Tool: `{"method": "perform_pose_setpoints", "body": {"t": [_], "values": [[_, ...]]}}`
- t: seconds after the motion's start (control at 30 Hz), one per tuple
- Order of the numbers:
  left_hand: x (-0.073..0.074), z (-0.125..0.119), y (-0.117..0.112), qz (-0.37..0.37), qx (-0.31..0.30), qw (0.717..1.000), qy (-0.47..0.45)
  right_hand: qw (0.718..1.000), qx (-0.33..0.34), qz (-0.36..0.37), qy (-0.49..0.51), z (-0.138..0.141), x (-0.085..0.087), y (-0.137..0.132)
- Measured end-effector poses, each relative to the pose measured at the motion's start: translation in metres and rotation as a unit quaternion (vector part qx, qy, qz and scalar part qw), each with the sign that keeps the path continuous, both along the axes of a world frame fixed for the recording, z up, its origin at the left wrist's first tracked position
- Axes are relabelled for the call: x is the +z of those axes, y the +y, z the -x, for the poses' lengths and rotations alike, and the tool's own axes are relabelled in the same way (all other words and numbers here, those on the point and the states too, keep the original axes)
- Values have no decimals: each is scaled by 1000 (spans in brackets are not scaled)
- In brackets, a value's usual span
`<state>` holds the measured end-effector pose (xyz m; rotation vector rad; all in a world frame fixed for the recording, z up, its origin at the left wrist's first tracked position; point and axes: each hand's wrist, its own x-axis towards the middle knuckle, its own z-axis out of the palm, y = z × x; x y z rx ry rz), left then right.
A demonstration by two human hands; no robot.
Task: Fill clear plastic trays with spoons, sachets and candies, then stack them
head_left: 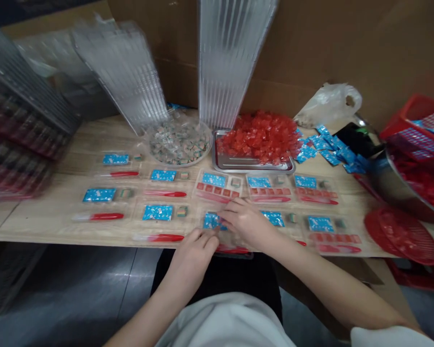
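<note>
My left hand (197,251) is closed at the near left edge of a clear plastic tray, fingers curled together. Bent over the same tray from the right is my right hand (249,222), its fingers pressed together; whatever either hand pinches is hidden. That tray shows a blue printed packet (211,220) and a red pen-like stick (233,249), partly covered by my hands. Behind it, another clear tray holds a blue packet (213,180), a small striped block (235,182), a strip of red squares (212,190) and a red-tinted stick.
Similar filled trays spread to both sides. Behind stand a round dish (206,153) of striped blocks, a metal tray (253,167) heaped with red pieces, and tall stacks of clear trays (231,62). Loose blue packets (331,149) and red baskets (401,236) are at right.
</note>
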<state>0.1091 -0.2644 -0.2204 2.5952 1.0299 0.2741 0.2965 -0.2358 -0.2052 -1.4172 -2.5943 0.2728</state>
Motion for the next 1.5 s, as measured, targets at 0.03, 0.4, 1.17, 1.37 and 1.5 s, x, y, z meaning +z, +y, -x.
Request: {"method": "perform_pose_setpoints", "body": {"t": [0.03, 0.4, 1.17, 1.37, 1.5], "values": [[-1, 0, 0, -1, -2, 1000, 1, 1000, -2, -9, -14, 3, 0, -2], [-10, 3, -3, 2, -5, 1000, -8, 913, -406, -24, -36, -109, 0, 107], [-6, -2, 0, -17, -6, 1000, -18, 994, 18, -90, 61, 16, -12, -10], [-2, -1, 0, 12, 1, 1000, 9, 988, -74, -32, 130, 28, -13, -4], [-2, -1, 0, 12, 4, 1000, 5, 991, -65, 24, 114, 13, -5, 15]]}}
